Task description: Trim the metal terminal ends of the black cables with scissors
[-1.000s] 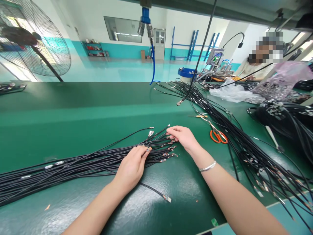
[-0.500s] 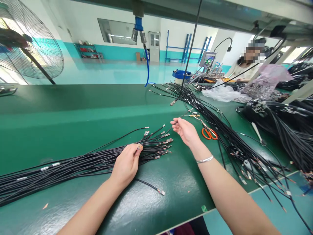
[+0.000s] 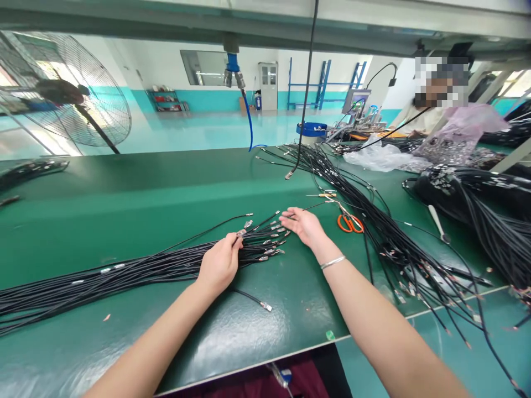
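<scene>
A bundle of black cables (image 3: 157,271) with metal terminals at their tips lies across the left half of the green bench. My left hand (image 3: 219,262) rests on the bundle near those tips, thumb and forefinger pinched on a black cable whose metal terminal (image 3: 241,232) pokes out. Just right of the terminals is my right hand (image 3: 302,226), its fingers stretched out and apart. A thin black cable (image 3: 316,205) runs behind that hand; whether they touch is hidden. One separate cable end (image 3: 265,306) sticks out below my left hand.
Orange-handled scissors (image 3: 350,222) and a thin tool with a yellowish handle (image 3: 327,194) lie beyond my right hand. More black cables (image 3: 373,221) stretch along the right. A black lead (image 3: 305,110) hangs overhead. Across the bench a person (image 3: 409,119) sits behind plastic bags (image 3: 381,155).
My right hand has moved slightly left toward the terminals, and its fingers have straightened. My left hand keeps its pinch. The whole view has tilted up a little.
</scene>
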### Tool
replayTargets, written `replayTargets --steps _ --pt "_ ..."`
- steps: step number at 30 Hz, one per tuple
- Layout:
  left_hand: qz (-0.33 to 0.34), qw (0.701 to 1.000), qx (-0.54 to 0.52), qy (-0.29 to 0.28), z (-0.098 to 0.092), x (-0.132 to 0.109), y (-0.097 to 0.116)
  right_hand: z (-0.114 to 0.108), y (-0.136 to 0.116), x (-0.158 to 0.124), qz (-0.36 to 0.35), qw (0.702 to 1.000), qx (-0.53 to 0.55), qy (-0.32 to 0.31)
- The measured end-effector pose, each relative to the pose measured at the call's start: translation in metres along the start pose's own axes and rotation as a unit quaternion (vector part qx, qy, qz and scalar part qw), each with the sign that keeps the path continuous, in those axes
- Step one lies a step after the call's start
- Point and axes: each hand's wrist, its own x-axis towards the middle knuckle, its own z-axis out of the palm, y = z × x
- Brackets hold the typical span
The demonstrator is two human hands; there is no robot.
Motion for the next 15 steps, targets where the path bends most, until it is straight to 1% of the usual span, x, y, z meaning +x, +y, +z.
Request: replayTargets --steps 2,4,8,10,12,15 --pt "-0.009 1.000 0.008 -0.010 0.000 0.003 0.002 0.010 0.009 -0.005 0.042 0.998 -0.023 -0.040" --pt "-0.028 0.999 0.008 -0.016 0.001 0.008 0.002 0.016 0.014 -0.010 0.063 0.995 -0.042 -0.065" --pt "-0.072 0.997 -0.011 -0.014 -0.002 0.025 0.002 0.018 0.012 -0.013 0.057 0.994 -0.057 -0.074" --pt "-0.075 0.997 -0.017 -0.013 -0.007 0.033 0.003 0.015 0.009 -0.009 0.042 0.995 -0.061 -0.061" --pt "-0.058 0.998 -0.014 -0.021 -0.015 0.035 0.005 0.009 0.004 -0.002 0.017 0.997 -0.064 -0.031" --pt "-0.018 0.998 -0.004 -0.052 -0.020 0.023 0.005 -0.006 -0.005 0.011 -0.044 0.996 -0.061 0.050"
